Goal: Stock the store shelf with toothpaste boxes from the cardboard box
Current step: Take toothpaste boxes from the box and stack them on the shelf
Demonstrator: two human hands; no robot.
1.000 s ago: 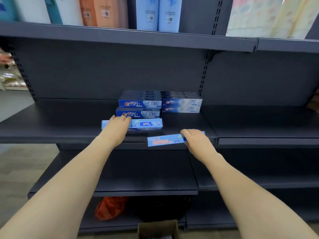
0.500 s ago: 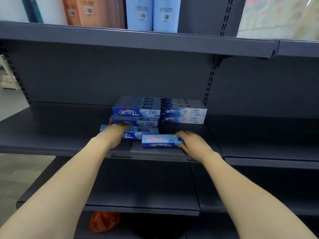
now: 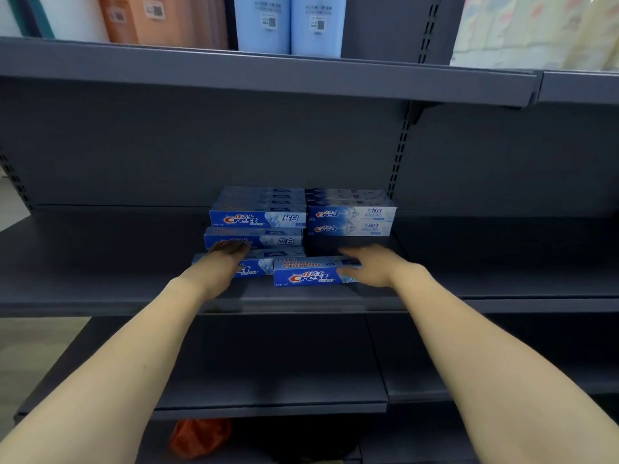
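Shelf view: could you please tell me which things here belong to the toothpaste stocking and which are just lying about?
Job: left hand on the front-left toothpaste box; right hand holding the front-right toothpaste box; stacked toothpaste boxes; middle shelf.

Lying about: orange bag; pale blue packs; orange packs.

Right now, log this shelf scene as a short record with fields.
Setting: dark grey metal store shelf
Stocked: two stacks of blue Crest toothpaste boxes at the back
Left hand: flat on a blue toothpaste box lying in front of the left stack
Right hand: on the end of a blue toothpaste box near the shelf's front edge
Below: orange bag
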